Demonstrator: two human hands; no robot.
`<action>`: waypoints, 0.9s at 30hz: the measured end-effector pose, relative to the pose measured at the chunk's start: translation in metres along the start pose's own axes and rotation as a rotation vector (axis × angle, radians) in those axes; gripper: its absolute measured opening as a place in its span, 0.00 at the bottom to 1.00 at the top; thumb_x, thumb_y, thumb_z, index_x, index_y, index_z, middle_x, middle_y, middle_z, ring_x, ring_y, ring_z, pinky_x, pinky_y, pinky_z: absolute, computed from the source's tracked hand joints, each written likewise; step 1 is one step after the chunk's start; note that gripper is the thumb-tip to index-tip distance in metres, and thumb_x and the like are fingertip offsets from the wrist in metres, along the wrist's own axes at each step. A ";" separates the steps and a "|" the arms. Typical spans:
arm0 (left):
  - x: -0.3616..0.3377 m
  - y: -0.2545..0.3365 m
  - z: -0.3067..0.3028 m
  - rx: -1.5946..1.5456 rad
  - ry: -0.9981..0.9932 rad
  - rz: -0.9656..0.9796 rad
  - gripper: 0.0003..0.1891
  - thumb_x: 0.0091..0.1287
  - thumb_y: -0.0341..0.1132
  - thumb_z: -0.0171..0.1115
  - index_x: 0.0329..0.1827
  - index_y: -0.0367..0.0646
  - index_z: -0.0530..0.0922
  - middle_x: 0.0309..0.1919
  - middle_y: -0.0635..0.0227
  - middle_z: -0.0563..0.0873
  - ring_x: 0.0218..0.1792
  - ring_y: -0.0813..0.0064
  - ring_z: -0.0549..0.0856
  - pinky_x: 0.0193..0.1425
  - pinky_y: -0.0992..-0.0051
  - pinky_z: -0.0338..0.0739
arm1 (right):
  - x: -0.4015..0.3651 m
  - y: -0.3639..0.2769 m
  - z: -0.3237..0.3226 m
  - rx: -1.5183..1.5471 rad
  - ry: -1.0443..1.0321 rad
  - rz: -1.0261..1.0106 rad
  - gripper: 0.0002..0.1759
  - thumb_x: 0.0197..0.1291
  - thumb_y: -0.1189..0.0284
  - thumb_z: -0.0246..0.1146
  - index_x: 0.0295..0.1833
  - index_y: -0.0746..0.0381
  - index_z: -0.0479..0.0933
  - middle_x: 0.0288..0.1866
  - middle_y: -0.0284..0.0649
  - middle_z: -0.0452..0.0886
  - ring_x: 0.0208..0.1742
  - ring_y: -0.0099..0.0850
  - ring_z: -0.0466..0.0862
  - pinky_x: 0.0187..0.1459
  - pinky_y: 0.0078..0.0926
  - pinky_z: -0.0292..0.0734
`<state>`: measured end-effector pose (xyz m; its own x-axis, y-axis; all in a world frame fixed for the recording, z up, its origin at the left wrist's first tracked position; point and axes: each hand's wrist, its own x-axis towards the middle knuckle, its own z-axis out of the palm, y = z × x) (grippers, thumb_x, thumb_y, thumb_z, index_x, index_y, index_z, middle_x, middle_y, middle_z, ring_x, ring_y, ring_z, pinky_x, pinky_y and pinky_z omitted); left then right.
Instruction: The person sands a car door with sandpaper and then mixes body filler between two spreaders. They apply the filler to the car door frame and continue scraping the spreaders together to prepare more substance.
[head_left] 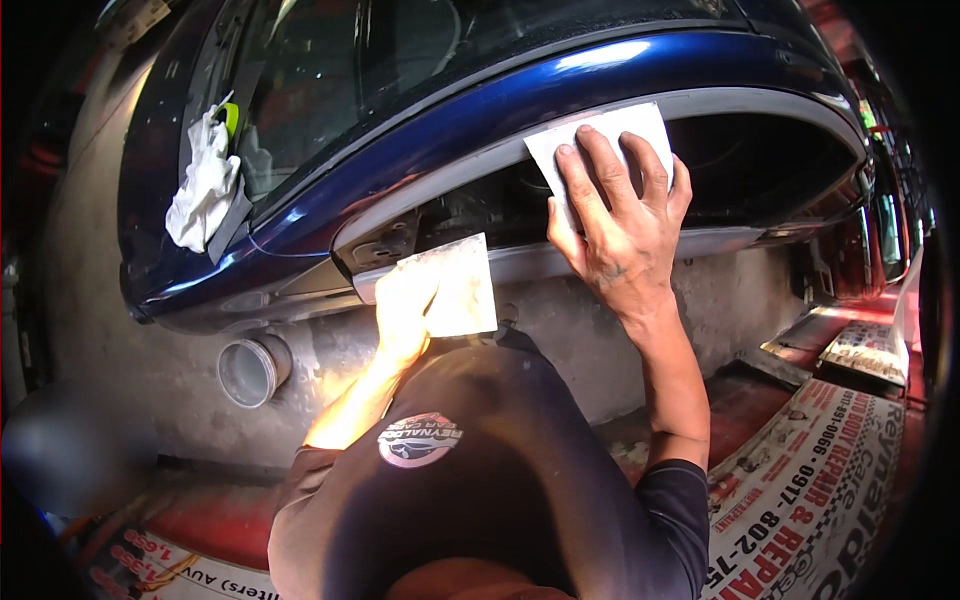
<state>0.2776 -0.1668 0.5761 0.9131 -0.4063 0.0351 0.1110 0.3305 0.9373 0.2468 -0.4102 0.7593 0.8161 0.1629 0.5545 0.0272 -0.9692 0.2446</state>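
Note:
My right hand [620, 215] is spread over a white sheet [645, 125], pressing it against the grey edge around the opening of a blue car body [590, 75]. The fingertips rest on the sheet, so the hand's underside is hidden. Lower and to the left, my left hand [405, 305] holds a pale, flat square piece [465, 285] in bright light, below the left end of the opening. The grey edge [760, 103] curves round the dark opening.
A crumpled white cloth [205, 190] lies on the car at the left, near a yellow-green item [231, 120]. A round open container [250, 372] stands on the grey floor. Printed banners [800, 500] lie at the lower right and lower left.

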 end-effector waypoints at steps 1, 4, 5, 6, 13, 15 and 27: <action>-0.001 -0.003 -0.001 -0.001 0.004 0.000 0.12 0.76 0.32 0.61 0.48 0.32 0.89 0.47 0.56 0.93 0.46 0.65 0.90 0.55 0.68 0.83 | 0.002 0.000 0.000 0.002 -0.001 -0.004 0.29 0.54 0.64 0.77 0.64 0.53 0.87 0.71 0.35 0.83 0.72 0.44 0.76 0.73 0.58 0.61; -0.003 -0.008 -0.002 0.057 0.007 0.050 0.13 0.76 0.32 0.61 0.50 0.32 0.89 0.47 0.55 0.93 0.46 0.61 0.90 0.56 0.65 0.83 | 0.004 0.001 0.000 0.007 0.009 -0.014 0.29 0.54 0.64 0.77 0.64 0.53 0.87 0.71 0.34 0.82 0.72 0.44 0.76 0.73 0.58 0.61; -0.003 -0.008 -0.002 0.059 0.005 0.066 0.13 0.76 0.32 0.62 0.51 0.32 0.89 0.48 0.55 0.93 0.47 0.60 0.90 0.57 0.64 0.82 | 0.003 0.002 0.000 0.004 0.001 -0.014 0.29 0.54 0.64 0.77 0.65 0.53 0.87 0.72 0.34 0.82 0.72 0.44 0.76 0.73 0.58 0.61; -0.002 -0.008 -0.002 0.060 0.003 0.081 0.13 0.75 0.32 0.62 0.51 0.33 0.89 0.48 0.54 0.93 0.48 0.59 0.90 0.58 0.64 0.82 | 0.003 0.003 0.001 0.001 -0.006 -0.015 0.29 0.55 0.64 0.77 0.65 0.53 0.86 0.72 0.34 0.82 0.72 0.44 0.76 0.73 0.57 0.61; 0.000 0.001 -0.003 0.075 -0.021 0.050 0.14 0.76 0.33 0.61 0.51 0.32 0.89 0.47 0.55 0.94 0.48 0.59 0.90 0.58 0.63 0.82 | -0.003 0.000 -0.006 -0.030 -0.085 0.012 0.26 0.55 0.64 0.75 0.61 0.55 0.86 0.69 0.35 0.82 0.69 0.43 0.77 0.69 0.56 0.63; -0.003 0.004 -0.005 0.011 0.003 0.050 0.14 0.76 0.34 0.61 0.51 0.32 0.89 0.47 0.56 0.94 0.47 0.60 0.90 0.57 0.64 0.83 | -0.017 0.002 -0.006 0.011 -0.156 0.027 0.25 0.54 0.65 0.75 0.59 0.55 0.86 0.68 0.35 0.83 0.67 0.43 0.77 0.67 0.56 0.65; -0.016 -0.007 -0.022 -0.168 0.013 -0.016 0.14 0.80 0.31 0.57 0.57 0.29 0.85 0.47 0.59 0.93 0.48 0.72 0.92 0.56 0.71 0.86 | -0.015 -0.067 0.025 0.058 0.008 -0.020 0.29 0.56 0.61 0.75 0.65 0.52 0.86 0.72 0.35 0.83 0.73 0.46 0.76 0.72 0.64 0.61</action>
<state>0.2705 -0.1437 0.5614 0.9155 -0.4021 0.0154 0.1886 0.4625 0.8663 0.2475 -0.3520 0.7146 0.8104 0.1839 0.5563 0.0771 -0.9747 0.2099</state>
